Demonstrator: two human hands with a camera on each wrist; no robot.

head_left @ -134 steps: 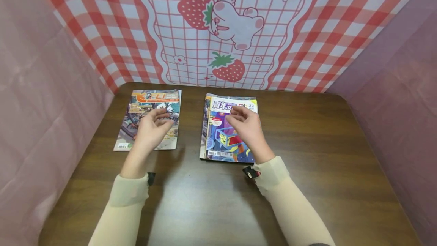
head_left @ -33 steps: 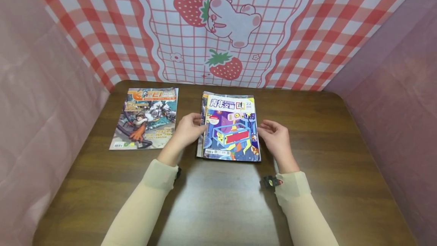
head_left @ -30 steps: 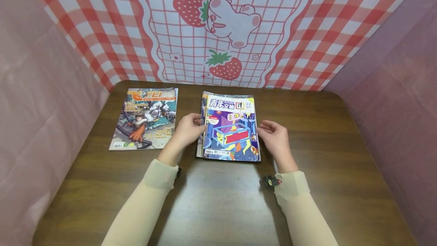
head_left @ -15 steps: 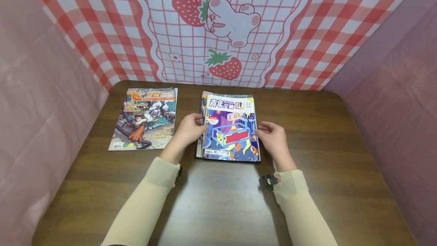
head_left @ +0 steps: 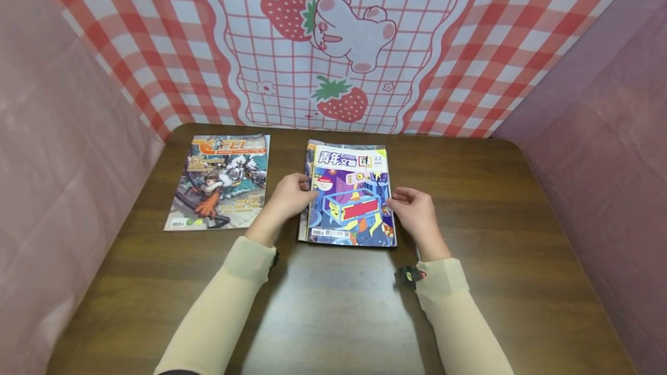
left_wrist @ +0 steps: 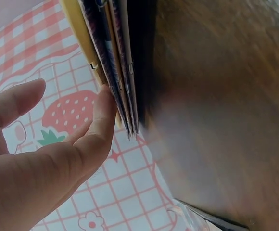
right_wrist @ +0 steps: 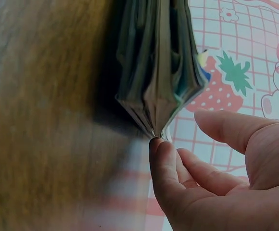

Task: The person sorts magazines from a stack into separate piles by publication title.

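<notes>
Magazine stack [head_left: 353, 207], flat on table [head_left: 484, 259]; left hand [head_left: 288, 199], right hand [head_left: 417, 216] touching opposite edges, thumbs apart, nothing clamped: presumably steadying.

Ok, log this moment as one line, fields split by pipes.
magazine stack: on table, edges uneven | left hand: touching left edge | right hand: touching right edge | orange-titled magazine: flat, left of stack
</notes>
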